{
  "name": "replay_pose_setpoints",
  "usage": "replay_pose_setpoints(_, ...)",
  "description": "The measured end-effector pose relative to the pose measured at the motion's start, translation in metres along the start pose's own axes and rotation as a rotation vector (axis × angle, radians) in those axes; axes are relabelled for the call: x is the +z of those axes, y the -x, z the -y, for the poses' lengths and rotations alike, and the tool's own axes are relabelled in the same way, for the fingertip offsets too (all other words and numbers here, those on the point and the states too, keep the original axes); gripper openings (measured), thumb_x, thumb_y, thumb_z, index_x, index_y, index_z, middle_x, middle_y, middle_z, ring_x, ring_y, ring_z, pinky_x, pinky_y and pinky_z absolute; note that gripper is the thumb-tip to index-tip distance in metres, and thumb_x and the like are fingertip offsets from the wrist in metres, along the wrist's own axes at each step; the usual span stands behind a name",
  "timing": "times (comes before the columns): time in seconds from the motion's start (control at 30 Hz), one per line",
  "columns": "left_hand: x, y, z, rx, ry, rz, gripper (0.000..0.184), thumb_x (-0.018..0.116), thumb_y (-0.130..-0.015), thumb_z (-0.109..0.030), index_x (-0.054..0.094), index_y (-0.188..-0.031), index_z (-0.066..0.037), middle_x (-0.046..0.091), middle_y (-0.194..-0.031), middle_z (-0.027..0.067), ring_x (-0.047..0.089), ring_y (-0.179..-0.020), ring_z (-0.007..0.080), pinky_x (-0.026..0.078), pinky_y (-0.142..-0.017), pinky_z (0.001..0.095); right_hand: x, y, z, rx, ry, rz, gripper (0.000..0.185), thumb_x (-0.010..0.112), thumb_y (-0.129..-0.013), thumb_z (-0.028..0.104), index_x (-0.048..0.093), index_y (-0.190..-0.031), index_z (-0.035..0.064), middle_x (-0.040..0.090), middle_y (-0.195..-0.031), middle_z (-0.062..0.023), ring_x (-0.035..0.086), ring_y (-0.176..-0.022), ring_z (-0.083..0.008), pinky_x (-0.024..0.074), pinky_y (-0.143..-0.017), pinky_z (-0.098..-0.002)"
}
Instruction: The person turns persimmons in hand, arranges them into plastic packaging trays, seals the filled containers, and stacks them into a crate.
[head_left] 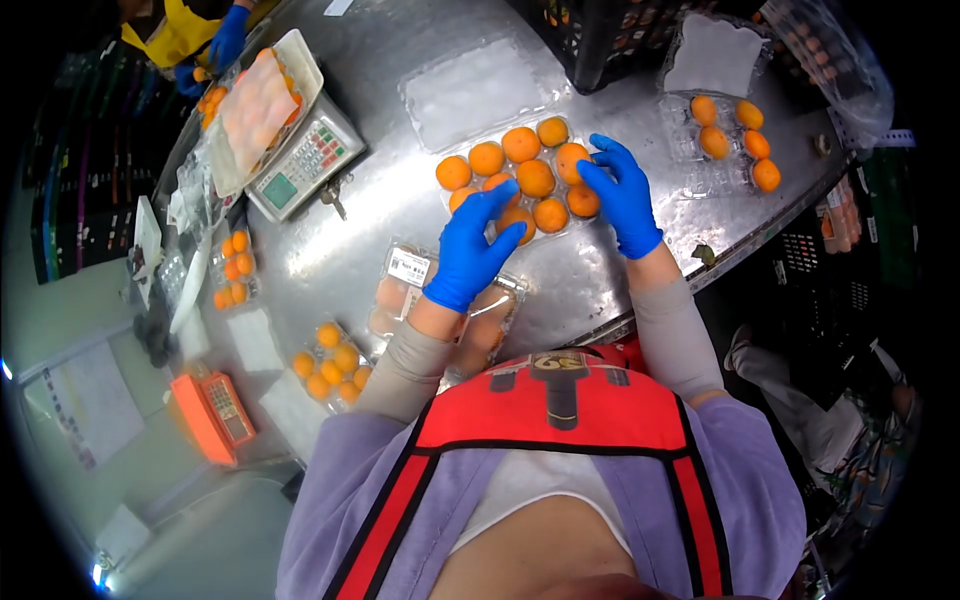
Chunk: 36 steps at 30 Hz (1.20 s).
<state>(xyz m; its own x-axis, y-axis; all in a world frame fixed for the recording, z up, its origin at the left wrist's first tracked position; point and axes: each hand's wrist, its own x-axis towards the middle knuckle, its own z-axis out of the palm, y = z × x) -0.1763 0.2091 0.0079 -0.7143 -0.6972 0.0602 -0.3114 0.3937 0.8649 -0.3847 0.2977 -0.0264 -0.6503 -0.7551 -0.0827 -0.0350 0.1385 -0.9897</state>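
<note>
Several oranges (pixel 536 178) sit in rows in a clear plastic clamshell box (pixel 572 228) on the metal table. Its lid side, holding a white pad (pixel 478 88), lies folded back beyond the fruit. Over the box's left side is my left hand (pixel 468 250), in a blue glove, thumb and fingers apart and touching the fruit. My right hand (pixel 628 195), also gloved in blue, has thumb and fingertips around an orange (pixel 572 162) at the box's right corner. Near my left wrist lies a closed, labelled fruit box (pixel 408 268), partly hidden by that arm.
On the left stands a scale (pixel 308 165) bearing a fruit tray (pixel 262 110). Another open box of oranges (pixel 714 142) lies right, beside a black crate (pixel 640 35). More fruit boxes (pixel 332 366) and an orange device (pixel 212 415) are at left. A co-worker's gloved hand (pixel 229 38) shows upper left.
</note>
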Motion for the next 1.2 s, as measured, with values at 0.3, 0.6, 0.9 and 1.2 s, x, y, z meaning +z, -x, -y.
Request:
replay_pose_setpoints(0.3, -0.011, -0.018, -0.068, 0.288, 0.236, -0.026, 0.08, 0.079, -0.067, -0.015, 0.039, -0.136, -0.008, 0.041, -0.138, 0.0118, 0.042, -0.126, 0.0274, 0.037, -0.102, 0.0385, 0.017, 0.046, 0.079, 0.202, -0.827, 0.436, 0.047, 0.044, -0.091, 0.031, 0.051, -0.122, -0.0037, 0.058, -0.117, -0.0113, 0.054, -0.11, -0.0193, 0.0393, -0.097, -0.0317)
replay_pose_setpoints(0.6, -0.01, -0.021, -0.079, 0.35, 0.111, -0.012, 0.082, 0.083, -0.059, -0.014, 0.043, -0.13, -0.006, 0.042, -0.136, 0.0124, 0.037, -0.129, 0.0277, 0.03, -0.106, 0.0397, 0.016, 0.056, 0.07, 0.272, -1.052, 0.482, 0.042, 0.049, -0.09, 0.029, 0.054, -0.117, -0.0032, 0.059, -0.114, -0.0109, 0.056, -0.107, -0.0183, 0.0429, -0.094, -0.032)
replay_pose_setpoints(0.9, -0.007, -0.014, -0.074, -0.01, 0.929, 0.122, 0.075, 0.078, -0.067, -0.016, 0.042, -0.133, -0.008, 0.039, -0.14, 0.0112, 0.033, -0.133, 0.0275, 0.029, -0.108, 0.0395, 0.008, 0.056, 0.09, -0.23, -0.474, 0.306, 0.046, 0.056, -0.089, 0.033, 0.05, -0.122, 0.0007, 0.052, -0.124, -0.0106, 0.049, -0.118, -0.0208, 0.0382, -0.099, -0.0334)
replay_pose_setpoints(1.2, -0.001, -0.011, -0.074, -0.119, 1.139, 0.121, 0.104, 0.08, -0.064, -0.049, 0.028, -0.142, -0.005, 0.036, -0.141, 0.008, 0.038, -0.129, 0.0237, 0.029, -0.107, 0.0345, 0.025, 0.062, 0.092, -0.123, -0.571, 0.359, 0.084, 0.063, -0.081, 0.05, 0.028, -0.14, 0.0019, 0.045, -0.132, -0.0139, 0.046, -0.121, -0.022, 0.0352, -0.102, -0.0334)
